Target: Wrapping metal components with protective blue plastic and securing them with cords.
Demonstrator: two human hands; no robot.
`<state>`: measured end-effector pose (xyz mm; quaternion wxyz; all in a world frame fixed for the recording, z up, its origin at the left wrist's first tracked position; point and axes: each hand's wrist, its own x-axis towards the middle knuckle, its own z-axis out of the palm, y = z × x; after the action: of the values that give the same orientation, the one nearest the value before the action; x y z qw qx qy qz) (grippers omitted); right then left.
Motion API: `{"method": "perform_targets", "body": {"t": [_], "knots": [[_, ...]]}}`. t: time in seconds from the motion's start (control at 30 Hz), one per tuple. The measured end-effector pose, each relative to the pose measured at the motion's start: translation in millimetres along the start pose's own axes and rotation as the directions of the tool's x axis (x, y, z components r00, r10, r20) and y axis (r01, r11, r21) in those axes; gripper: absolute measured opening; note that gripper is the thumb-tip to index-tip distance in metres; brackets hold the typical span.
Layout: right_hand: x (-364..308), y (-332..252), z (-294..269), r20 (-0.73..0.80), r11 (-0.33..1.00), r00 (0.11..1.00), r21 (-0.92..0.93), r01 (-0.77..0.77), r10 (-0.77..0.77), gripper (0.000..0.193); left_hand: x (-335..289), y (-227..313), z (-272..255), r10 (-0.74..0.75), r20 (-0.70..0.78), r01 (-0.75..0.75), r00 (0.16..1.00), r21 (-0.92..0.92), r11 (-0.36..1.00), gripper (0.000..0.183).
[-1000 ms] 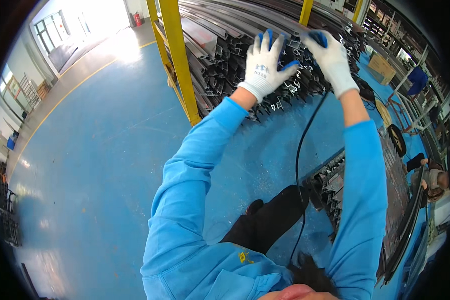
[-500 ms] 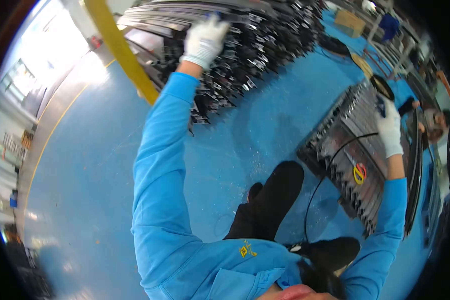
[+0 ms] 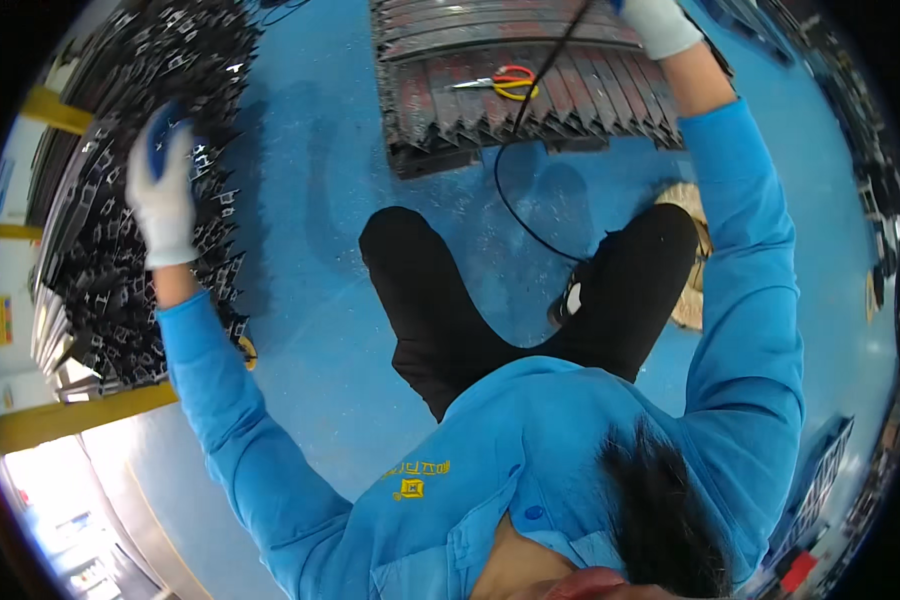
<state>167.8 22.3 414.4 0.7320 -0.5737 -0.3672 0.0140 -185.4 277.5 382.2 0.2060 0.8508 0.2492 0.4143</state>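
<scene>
My left hand (image 3: 163,195), in a white knit glove with blue on the palm side, is over a large stack of dark metal profiles (image 3: 100,270) at the left. Its thumb and fingers are apart, with nothing visible between them. At the top edge my right hand (image 3: 662,25), gloved the same way, is above the far right part of a low layered pile of dark metal strips (image 3: 450,95). The frame cuts off its fingers, so its grip is hidden. Scissors (image 3: 505,83) with red and yellow handles lie on that pile.
A black cable (image 3: 510,195) runs from the top edge near my right hand down across the pile to the blue floor (image 3: 310,270) beside my shoe. Yellow posts (image 3: 80,418) frame the left stack. Racks and parts line the right rim.
The view has swung right, so the profile stack is now at the left and the strip pile at the top centre. My left hand's fingers and blue palm now show more.
</scene>
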Motion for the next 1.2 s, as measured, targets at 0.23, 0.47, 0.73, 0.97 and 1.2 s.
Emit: {"method": "perform_targets", "body": {"t": [0.23, 0.47, 0.73, 0.97, 1.2], "knots": [[-85.7, -60.1, -5.9, 0.252, 0.975, 0.944, 0.000, -0.221, 0.213, 0.034, -51.1, 169.2, 181.4, 0.242, 0.696, 0.440, 0.676, -0.644, 0.626, 0.046], [-124.3, 21.2, -103.9, 0.286, 0.968, 0.958, 0.240, -0.080, 0.009, 0.033, -34.9, 220.0, 238.4, 0.220, 0.643, 0.474, 0.734, -0.716, 0.512, 0.028], [-196.5, 105.3, -218.0, 0.188, 0.308, 0.865, -0.951, 0.042, 0.465, 0.042, 68.4, 190.0, 223.2, 0.651, 0.364, 0.599, 0.666, -0.781, -0.176, 0.033], [-185.6, 24.4, -439.6, -0.545, -0.202, 0.777, -0.839, -0.506, 0.315, 0.046, 124.6, 98.4, 149.5, 0.414, 0.348, 0.404, 0.841, -0.913, -0.051, 0.029], [-167.0, -61.2, -552.5, -0.616, 0.027, 0.656, -0.738, -0.674, -0.437, 0.059, 102.0, 22.6, 210.5, -0.072, 0.383, 0.387, 0.921, -0.919, 0.072, 0.030]]}}
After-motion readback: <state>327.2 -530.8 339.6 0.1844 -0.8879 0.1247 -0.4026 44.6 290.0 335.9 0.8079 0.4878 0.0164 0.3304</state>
